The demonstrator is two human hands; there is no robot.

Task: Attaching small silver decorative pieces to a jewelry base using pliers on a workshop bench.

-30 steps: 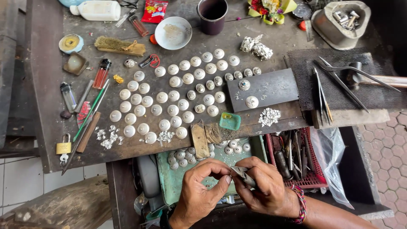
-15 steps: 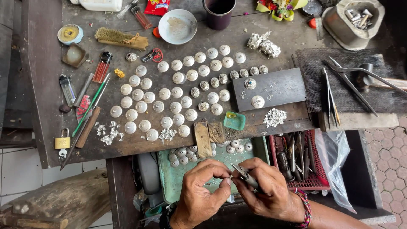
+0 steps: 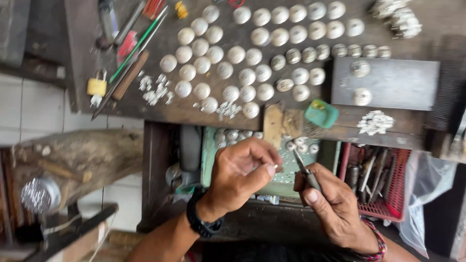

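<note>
My left hand (image 3: pixel 240 174) pinches a tiny silver piece (image 3: pixel 275 167) between thumb and forefinger, over a green tray (image 3: pixel 209 150) in the open drawer. A black watch sits on that wrist. My right hand (image 3: pixel 330 204) grips metal tweezers (image 3: pixel 305 171) whose tips point up and left, a little apart from the silver piece. On the dark wooden workbench (image 3: pixel 145 106) above lie several rows of round silver domes (image 3: pixel 247 53). More small domes (image 3: pixel 233 134) lie in the tray.
A dark metal block (image 3: pixel 393 85) carries two domes. A small green dish (image 3: pixel 321 113), a padlock (image 3: pixel 96 86), brushes and files (image 3: pixel 128 58) and heaps of silver bits (image 3: pixel 374 122) lie on the bench. A red basket (image 3: pixel 376 179) of tools stands at right. A wooden stump (image 3: pixel 82 155) is at left.
The camera has dipped lower and closer, so the bench top has slid out of view. My hands have drawn slightly apart, the left keeping the silver piece, the right keeping the tweezers.
</note>
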